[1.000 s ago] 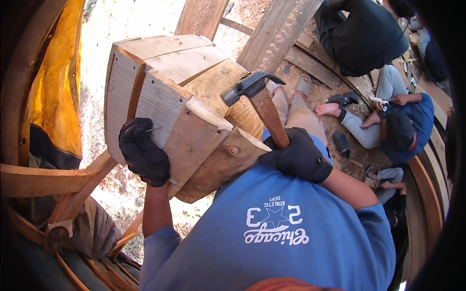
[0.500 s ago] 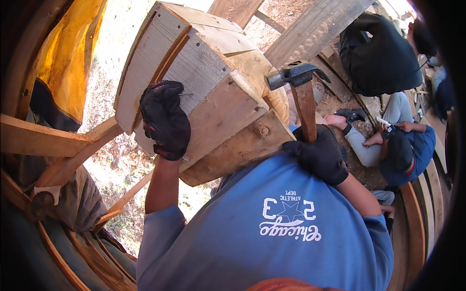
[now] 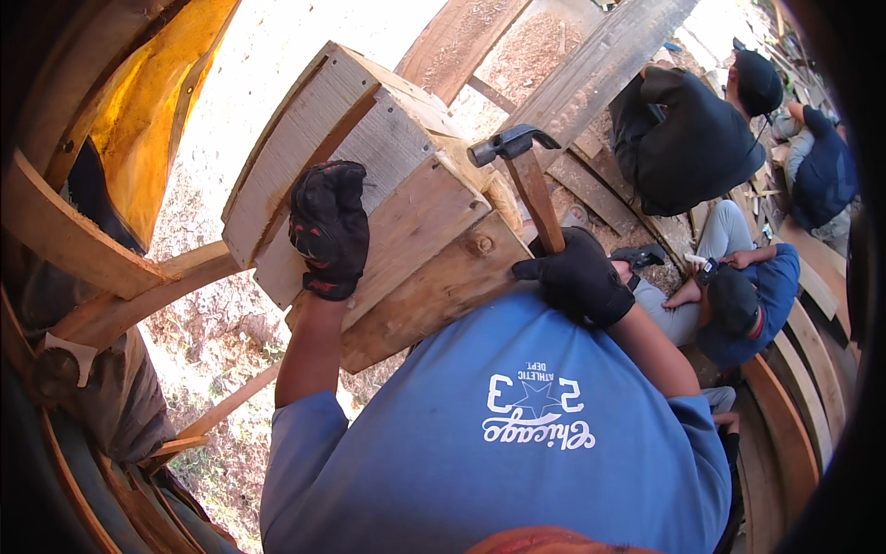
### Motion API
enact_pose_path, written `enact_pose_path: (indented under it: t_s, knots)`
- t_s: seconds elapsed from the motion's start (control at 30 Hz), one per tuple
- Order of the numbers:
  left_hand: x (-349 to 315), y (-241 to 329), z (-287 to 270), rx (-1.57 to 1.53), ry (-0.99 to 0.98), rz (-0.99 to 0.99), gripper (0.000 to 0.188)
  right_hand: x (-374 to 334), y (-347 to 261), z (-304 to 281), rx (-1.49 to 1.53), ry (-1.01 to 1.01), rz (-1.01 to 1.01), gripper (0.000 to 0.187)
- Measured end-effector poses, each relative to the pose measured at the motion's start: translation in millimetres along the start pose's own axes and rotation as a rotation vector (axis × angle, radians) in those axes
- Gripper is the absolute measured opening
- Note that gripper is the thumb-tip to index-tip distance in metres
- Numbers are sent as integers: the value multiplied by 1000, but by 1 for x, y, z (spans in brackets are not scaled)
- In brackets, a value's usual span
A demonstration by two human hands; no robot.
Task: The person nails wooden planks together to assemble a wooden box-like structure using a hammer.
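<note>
A wooden box [image 3: 392, 198] made of nailed boards stands tilted in front of me. My left hand [image 3: 329, 226], in a black glove, rests against its plank face with the fingers closed. A thin nail [image 3: 369, 183] seems to stick out from the fingertips, small and hard to make out. My right hand [image 3: 581, 277], also gloved in black, grips a claw hammer [image 3: 531, 185] by its wooden handle. The hammer head is raised beside the box's right edge, apart from it. The lower handle is hidden in my fist.
Boards and sawdust lie beyond the box, with a long grey plank [image 3: 600, 78]. On the right sit a person in dark clothes [image 3: 692, 138] and a person in a blue shirt [image 3: 766, 295]. An orange-yellow sheet [image 3: 185, 102] and wooden rails [image 3: 92, 240] stand at left.
The box and my left hand have shifted slightly right in the view. The hammer has moved left, nearer the box's edge, still in my right hand. The people appear further left.
</note>
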State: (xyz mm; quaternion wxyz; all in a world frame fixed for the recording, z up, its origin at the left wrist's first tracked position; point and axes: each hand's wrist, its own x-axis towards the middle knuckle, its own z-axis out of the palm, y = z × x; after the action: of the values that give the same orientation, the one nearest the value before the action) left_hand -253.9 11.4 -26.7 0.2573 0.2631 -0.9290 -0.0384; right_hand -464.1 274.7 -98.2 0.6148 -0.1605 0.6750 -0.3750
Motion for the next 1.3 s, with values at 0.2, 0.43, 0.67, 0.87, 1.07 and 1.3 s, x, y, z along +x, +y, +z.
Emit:
enact_pose_path:
  t_s: [0.2, 0.43, 0.67, 0.87, 1.07, 1.3]
  knots:
    - [-8, 27, -8, -175, 147, -175, 5, -10, -28, -7, -113, -49, -29, 52]
    - [-16, 86, -22, -268, -124, -112, 13, 2, 0, -6, -8, -78, -66, 49]
    - [-18, 105, 4, -245, -164, 38, 15, -2, 7, -6, 211, -76, -65, 37]
    - [-18, 109, 17, -79, -118, 135, 17, -3, 2, -12, 330, -18, -33, 31]
    - [-22, 101, 13, -201, -180, 95, 23, -4, -5, -21, 365, 50, 79, 26]
    - [-38, 105, 12, -219, -177, 214, 31, -6, -9, -27, 379, 169, 125, 25]
